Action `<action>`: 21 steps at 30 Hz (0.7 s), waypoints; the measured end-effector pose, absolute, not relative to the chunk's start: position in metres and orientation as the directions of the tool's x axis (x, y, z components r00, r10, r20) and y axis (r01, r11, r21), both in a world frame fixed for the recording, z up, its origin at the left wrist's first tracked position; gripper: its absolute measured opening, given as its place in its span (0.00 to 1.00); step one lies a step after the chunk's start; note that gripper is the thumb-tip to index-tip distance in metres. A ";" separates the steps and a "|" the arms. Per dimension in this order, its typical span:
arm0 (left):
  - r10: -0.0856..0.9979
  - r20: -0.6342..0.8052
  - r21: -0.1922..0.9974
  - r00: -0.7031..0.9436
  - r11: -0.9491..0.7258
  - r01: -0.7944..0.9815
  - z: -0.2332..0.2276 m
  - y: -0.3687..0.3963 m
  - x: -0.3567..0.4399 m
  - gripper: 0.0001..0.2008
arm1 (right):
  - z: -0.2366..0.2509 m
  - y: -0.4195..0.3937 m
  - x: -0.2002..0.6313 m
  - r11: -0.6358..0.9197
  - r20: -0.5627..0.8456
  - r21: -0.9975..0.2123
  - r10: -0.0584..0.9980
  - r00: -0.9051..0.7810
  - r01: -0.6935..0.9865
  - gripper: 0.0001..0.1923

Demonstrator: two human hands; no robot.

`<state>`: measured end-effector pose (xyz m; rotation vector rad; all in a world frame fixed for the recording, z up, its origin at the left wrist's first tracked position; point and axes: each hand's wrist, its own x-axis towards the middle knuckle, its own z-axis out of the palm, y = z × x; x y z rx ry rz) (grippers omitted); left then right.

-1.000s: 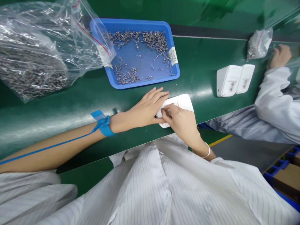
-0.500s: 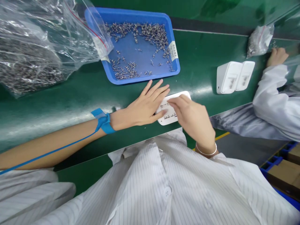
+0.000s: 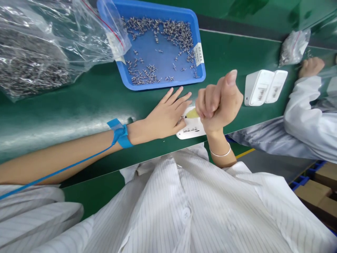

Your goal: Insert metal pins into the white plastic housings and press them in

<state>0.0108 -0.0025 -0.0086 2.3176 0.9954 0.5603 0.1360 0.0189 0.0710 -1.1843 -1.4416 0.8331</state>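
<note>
The right hand (image 3: pixel 219 102) is curled into a fist with the thumb upright, raised above the desk (image 3: pixel 79 102), and its fingers are clamped around a small yellowish tool (image 3: pixel 192 113) whose tip sticks out toward the left. That tip sits right at the fingertips of the left hand (image 3: pixel 165 117), which lies flat with fingers spread and slightly fanned, pressing on the left edge of a white device (image 3: pixel 193 128) lying on the desk just under the right hand. A blue strap (image 3: pixel 119 135) circles the left wrist.

Beyond the left hand's fingertips stands a blue tray (image 3: pixel 201 75) scattered with small metal pins (image 3: pixel 147 75). Farther left of it lies a clear bag (image 3: pixel 39 52) full of the same parts. To the right of the fist, two white housings (image 3: pixel 264 88) stand side by side, and past them another person's hand (image 3: pixel 310 66) rests by a smaller bag (image 3: pixel 293 47).
</note>
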 end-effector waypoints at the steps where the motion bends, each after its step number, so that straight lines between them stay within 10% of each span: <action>1: 0.755 0.155 0.628 0.638 -0.574 0.526 -0.009 -0.002 0.011 0.28 | 0.071 0.020 0.134 0.250 0.269 -0.940 0.962 0.054 0.233 0.30; 8: 0.752 0.158 0.622 0.640 -0.579 0.527 -0.008 -0.002 0.010 0.26 | 0.068 0.020 0.130 0.210 0.182 -0.858 0.978 -0.105 0.468 0.30; 13: 0.755 0.163 0.616 0.636 -0.581 0.532 -0.014 -0.002 0.011 0.27 | 0.061 0.023 0.121 0.261 0.311 -0.885 0.948 0.072 0.385 0.28; 21: 0.755 0.133 0.648 0.642 -0.557 0.519 -0.008 -0.005 0.008 0.28 | 0.006 0.004 0.151 0.466 0.239 -0.673 0.872 -0.427 0.575 0.27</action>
